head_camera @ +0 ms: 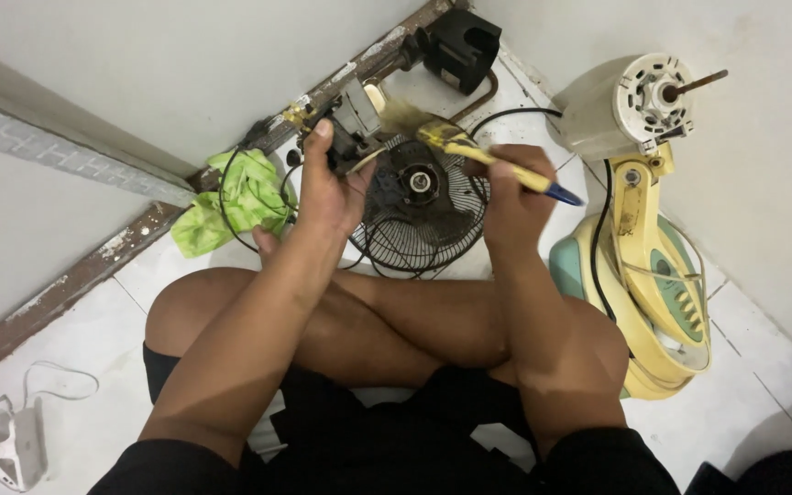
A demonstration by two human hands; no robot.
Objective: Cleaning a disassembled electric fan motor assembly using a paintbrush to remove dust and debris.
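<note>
At about 8 o'clock I see a white charger (11, 447) with its cord on the tiled floor (103, 367), untouched. Further right, at 10 o'clock, a green rag (240, 197) lies crumpled by the wall. My left hand (323, 188) has its fingers clamped on a small dark motor part (352, 137), held up above the black wire fan guard (423, 215), which rests flat on the floor at 12 o'clock. My right hand (511, 197) has its fingers closed around a yellow-handled paintbrush (469, 151), bristles touching the part. At 2 o'clock the cream fan body (639, 220) lies on its side, shaft bare, guard and blade off. I judge the strip-down done and brushing in hand; whether the part is clean I cannot tell, and reassembly looks wholly left
</note>
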